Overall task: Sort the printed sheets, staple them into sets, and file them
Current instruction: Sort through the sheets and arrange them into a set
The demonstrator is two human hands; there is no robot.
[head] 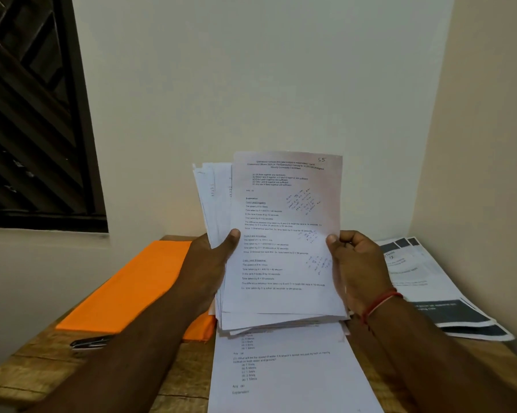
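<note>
The left hand (211,263) and right hand (357,262) each grip one side of a stack of printed sheets (281,234), thumbs pressed on the front page. The stack is held upright and slightly fanned above the middle of the wooden table (42,362). The front page bears a handwritten "55" at its top right. A red thread (381,304) circles the right wrist.

Below the stack, a loose printed sheet (287,374) lies flat at the table's front edge. An orange folder (132,287) lies along the left side, with a stapler (90,342) near the front left, partly hidden by the forearm. Dark-banded sheets (430,281) lie at the right edge.
</note>
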